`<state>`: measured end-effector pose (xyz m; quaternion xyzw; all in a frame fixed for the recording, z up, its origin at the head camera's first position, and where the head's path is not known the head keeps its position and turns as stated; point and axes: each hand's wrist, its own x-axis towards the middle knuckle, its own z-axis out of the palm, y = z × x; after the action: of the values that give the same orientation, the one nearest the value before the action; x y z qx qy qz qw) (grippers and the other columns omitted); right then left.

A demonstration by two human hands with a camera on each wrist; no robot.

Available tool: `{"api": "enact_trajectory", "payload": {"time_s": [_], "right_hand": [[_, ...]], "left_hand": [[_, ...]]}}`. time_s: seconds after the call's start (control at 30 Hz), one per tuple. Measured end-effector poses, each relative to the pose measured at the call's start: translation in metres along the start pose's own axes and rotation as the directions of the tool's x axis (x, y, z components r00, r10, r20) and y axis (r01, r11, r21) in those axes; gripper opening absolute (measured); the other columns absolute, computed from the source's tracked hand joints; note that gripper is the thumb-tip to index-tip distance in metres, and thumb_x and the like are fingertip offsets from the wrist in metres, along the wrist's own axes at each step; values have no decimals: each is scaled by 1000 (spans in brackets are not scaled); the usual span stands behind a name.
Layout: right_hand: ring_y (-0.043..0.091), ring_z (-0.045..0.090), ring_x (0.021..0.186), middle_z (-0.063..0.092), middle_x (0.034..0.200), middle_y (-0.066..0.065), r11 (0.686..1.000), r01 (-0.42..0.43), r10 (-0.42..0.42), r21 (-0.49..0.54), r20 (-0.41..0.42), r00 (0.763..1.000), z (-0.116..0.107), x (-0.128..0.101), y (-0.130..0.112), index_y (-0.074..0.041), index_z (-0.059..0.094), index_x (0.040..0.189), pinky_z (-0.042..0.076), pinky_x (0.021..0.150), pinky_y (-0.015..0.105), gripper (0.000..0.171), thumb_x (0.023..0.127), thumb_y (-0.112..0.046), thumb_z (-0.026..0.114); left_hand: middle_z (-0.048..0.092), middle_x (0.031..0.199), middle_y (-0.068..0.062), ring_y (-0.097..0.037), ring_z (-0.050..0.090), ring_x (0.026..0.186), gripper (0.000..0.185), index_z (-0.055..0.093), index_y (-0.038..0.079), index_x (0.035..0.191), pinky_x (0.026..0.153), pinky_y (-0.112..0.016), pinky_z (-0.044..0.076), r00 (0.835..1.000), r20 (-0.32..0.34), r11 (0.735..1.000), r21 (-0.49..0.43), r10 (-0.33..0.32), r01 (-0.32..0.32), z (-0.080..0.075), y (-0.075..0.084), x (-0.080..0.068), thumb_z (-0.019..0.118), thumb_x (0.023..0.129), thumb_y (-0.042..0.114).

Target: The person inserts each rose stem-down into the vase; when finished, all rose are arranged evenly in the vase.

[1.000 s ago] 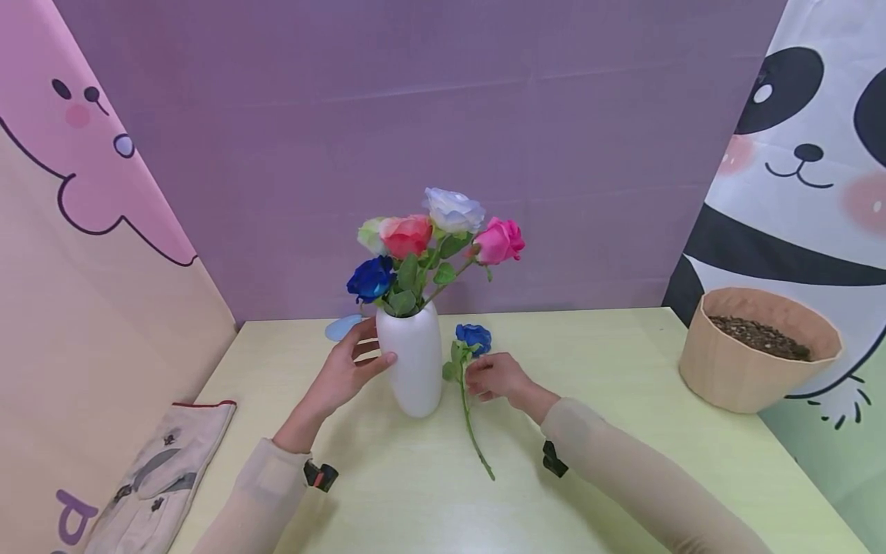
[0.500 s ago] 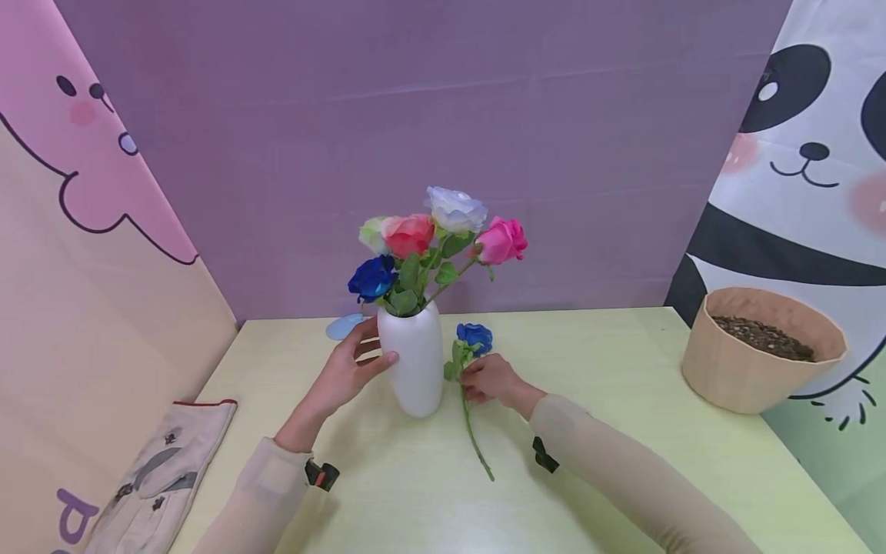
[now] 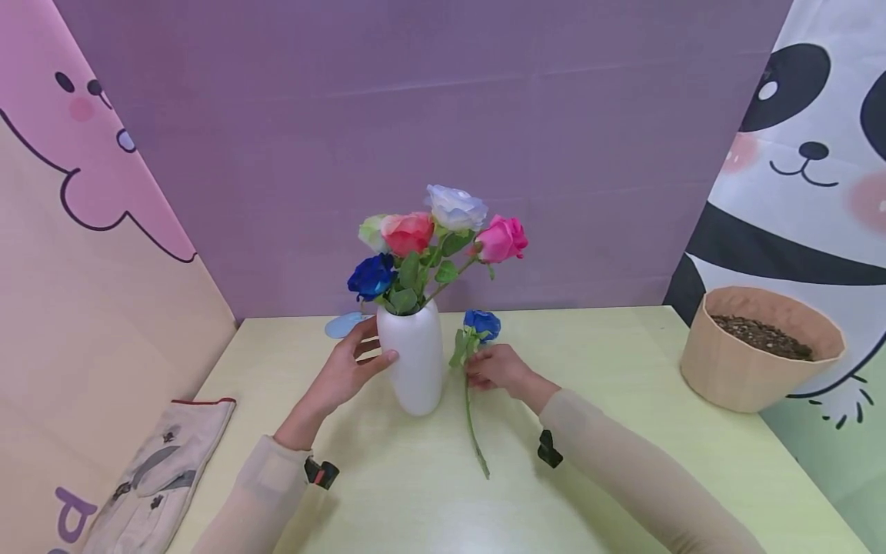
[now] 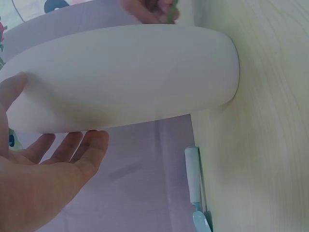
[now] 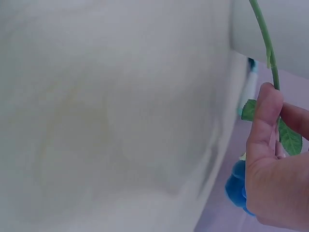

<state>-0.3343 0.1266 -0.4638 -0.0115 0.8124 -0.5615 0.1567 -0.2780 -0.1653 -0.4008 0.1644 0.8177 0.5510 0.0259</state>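
Note:
In the head view a white vase [image 3: 411, 362] stands on the table, holding several roses: dark blue [image 3: 372, 277], coral [image 3: 408, 234], white [image 3: 457, 208], pink [image 3: 502, 239] and a pale one behind. My left hand [image 3: 348, 371] grips the vase's left side, thumb in front and fingers around the back; the left wrist view shows thumb and fingers [image 4: 91, 152] on opposite sides. To the right of the vase, my right hand [image 3: 500, 368] pinches the stem of a loose blue rose [image 3: 482, 325] just below its leaves. Its bare stem [image 5: 263, 29] passes between thumb and fingers in the right wrist view.
A tan pot [image 3: 734, 369] of dark soil stands at the table's right edge. Pale cloth gloves [image 3: 162, 469] with red trim lie at the left edge. Behind the vase lies a small light-blue shovel-like tool [image 4: 193, 174]. A purple backdrop [image 3: 554, 154] rises behind the table.
My right hand has closed on the loose blue rose's stem and raised its bloom slightly, shifting it a little away and to the right. My left hand and the vase have stayed put.

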Motion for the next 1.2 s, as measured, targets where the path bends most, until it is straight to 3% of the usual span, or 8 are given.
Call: {"api": "enact_trajectory", "payload": {"time_s": [0.33, 0.5, 0.6, 0.87, 1.07, 1.2], "right_hand": [[11, 72, 83, 71, 117, 21, 993, 51, -51, 109, -3, 999, -29, -11, -25, 5, 62, 126, 60, 74, 24, 34, 100, -18, 60], [8, 71, 84, 72, 105, 7, 977, 90, -82, 196, -48, 995, -43, -22, -41, 4, 58, 128, 59, 75, 22, 36, 101, -19, 60], [7, 71, 84, 70, 99, -1, 958, 114, -93, 264, -90, 992, -52, -28, -50, 4, 56, 128, 59, 76, 20, 37, 101, -20, 60], [4, 71, 85, 66, 107, -1, 903, 165, -92, 397, -195, 976, -67, -44, -71, 3, 50, 133, 59, 78, 18, 42, 101, -23, 60], [5, 71, 86, 69, 99, -4, 864, 205, -105, 459, -233, 967, -72, -55, -79, -5, 55, 122, 58, 78, 17, 30, 100, -25, 62], [5, 71, 86, 69, 97, -5, 813, 244, -125, 528, -252, 960, -76, -62, -86, -9, 57, 114, 58, 79, 16, 22, 99, -24, 63]], "left_hand": [[41, 152, -11, -37, 48, 138, 74, 30, 19, 152, 107, -52, 50, 1000, -17, 1000, -5, -9, 9, 2, -1, 2, 72, 93, 35], [44, 146, -11, -37, 51, 134, 76, 32, 19, 149, 104, -50, 53, 999, -35, 1000, -2, -11, 11, 4, -3, 4, 75, 89, 40], [44, 144, -11, -37, 52, 132, 78, 33, 18, 148, 102, -50, 54, 999, -40, 1000, 0, -16, 16, 4, -4, 4, 76, 88, 42], [45, 143, -10, -36, 53, 130, 80, 31, 18, 149, 101, -48, 54, 998, -52, 1000, 0, -27, 28, 5, -2, 4, 76, 87, 42], [45, 144, -11, -37, 53, 131, 81, 30, 19, 150, 101, -49, 55, 998, -51, 999, 4, -36, 36, 6, -2, 3, 76, 88, 43], [45, 144, -11, -38, 52, 131, 81, 29, 19, 151, 101, -49, 54, 998, -51, 999, 4, -33, 34, 6, -2, 3, 76, 88, 43]]}}
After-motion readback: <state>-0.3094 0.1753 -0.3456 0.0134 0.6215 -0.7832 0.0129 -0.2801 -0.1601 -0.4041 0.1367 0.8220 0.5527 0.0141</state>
